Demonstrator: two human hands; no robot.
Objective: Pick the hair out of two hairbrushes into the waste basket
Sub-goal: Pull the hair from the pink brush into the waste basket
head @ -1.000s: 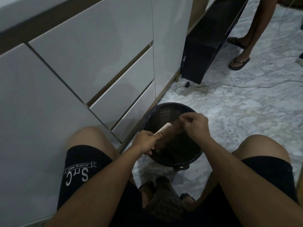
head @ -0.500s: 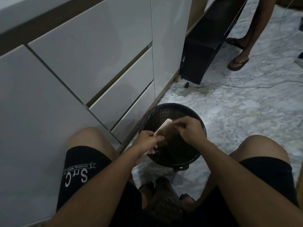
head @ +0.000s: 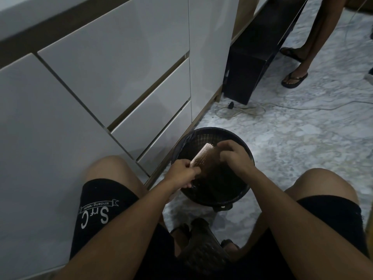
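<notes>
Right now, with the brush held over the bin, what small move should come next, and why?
Probably pull the right hand away from the hairbrush and let go over the waste basket. Its fingers are curled at the bristles, the left hand grips the handle end, and both are above the basket's opening.

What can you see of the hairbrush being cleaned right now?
The hairbrush is a pale pinkish paddle with rows of small bristles facing up. It is tilted, head pointing away, over the open black waste basket. The left hand grips its near end, hiding the handle; the right hand has curled fingers at the far right edge of the head. Hair is too dim to make out.
</notes>
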